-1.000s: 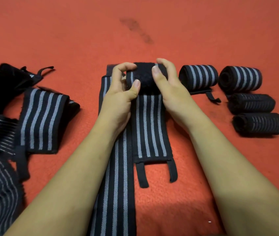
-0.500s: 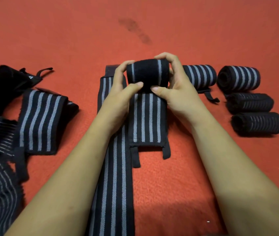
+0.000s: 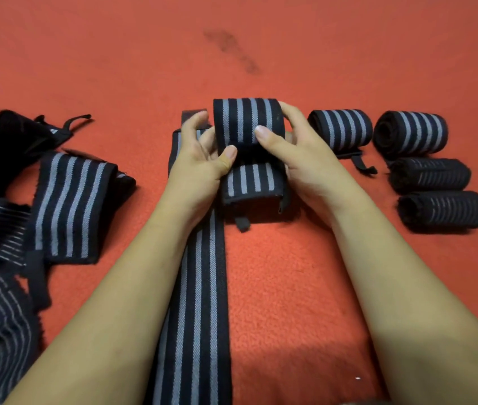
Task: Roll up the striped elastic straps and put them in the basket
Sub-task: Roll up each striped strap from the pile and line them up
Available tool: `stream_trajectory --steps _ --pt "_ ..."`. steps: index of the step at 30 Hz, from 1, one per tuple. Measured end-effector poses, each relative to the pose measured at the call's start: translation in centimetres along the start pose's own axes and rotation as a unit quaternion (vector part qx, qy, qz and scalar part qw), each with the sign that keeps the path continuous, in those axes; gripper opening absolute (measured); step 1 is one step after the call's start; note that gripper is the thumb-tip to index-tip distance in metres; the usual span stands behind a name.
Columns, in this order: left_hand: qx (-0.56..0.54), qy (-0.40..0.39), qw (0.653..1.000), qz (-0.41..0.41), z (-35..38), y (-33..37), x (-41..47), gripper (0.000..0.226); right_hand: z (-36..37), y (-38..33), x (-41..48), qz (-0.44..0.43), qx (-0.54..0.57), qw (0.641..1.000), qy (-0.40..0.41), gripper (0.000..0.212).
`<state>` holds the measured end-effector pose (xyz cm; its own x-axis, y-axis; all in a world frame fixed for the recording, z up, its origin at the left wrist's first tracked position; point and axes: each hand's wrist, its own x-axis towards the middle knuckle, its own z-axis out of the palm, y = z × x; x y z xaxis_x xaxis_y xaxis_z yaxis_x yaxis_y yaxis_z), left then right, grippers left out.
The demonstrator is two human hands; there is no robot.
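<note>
Your left hand and right hand pinch the roll; wind tight, edges square, over the near tail.

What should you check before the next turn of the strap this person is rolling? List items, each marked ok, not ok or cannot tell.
1. Left hand and right hand both grip the half-rolled strap: ok.
2. Its stripes line up with the flat tail: ok.
3. Flat tail lies straight: ok.
4. Tail clear of the long strap beside it: cannot tell.
5. Finished rolls out of the way, on the right: ok.
6. Basket within reach: cannot tell, not in view.
</note>
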<state>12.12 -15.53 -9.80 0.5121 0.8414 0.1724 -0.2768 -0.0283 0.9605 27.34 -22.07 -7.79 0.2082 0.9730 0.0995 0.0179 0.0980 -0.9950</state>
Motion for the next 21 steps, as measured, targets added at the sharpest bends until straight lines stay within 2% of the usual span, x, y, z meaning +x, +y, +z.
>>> stream_trajectory --steps 3,8,11,15,18,21 --pt "0.101 -0.035 0.994 -0.005 -0.6 -0.2 0.2 0.056 -0.8 0.3 0.2 -0.015 -0.007 1.000 -0.004 0.072" --pt "-0.026 -0.063 0.996 -0.065 -0.2 0.5 0.2 0.061 -1.3 0.3 -0.4 -0.060 -0.043 0.997 -0.015 0.066" --pt "-0.077 -0.057 0.994 -0.053 0.2 0.8 0.1 0.038 -0.8 0.3 -0.8 -0.078 -0.067 0.994 -0.020 0.064" --pt "-0.066 -0.059 0.995 -0.048 0.1 0.3 -0.8 0.018 -0.6 0.5 -1.9 -0.049 -0.083 0.995 -0.015 0.061" --pt "-0.066 -0.087 0.992 -0.059 -0.1 0.1 -1.9 0.028 -0.8 -0.2 -3.1 -0.005 -0.081 0.997 -0.013 0.057" --pt "0.014 -0.116 0.992 -0.054 0.2 0.3 -2.9 0.039 -1.3 -0.5 -4.9 0.007 -0.069 0.997 0.020 0.052"
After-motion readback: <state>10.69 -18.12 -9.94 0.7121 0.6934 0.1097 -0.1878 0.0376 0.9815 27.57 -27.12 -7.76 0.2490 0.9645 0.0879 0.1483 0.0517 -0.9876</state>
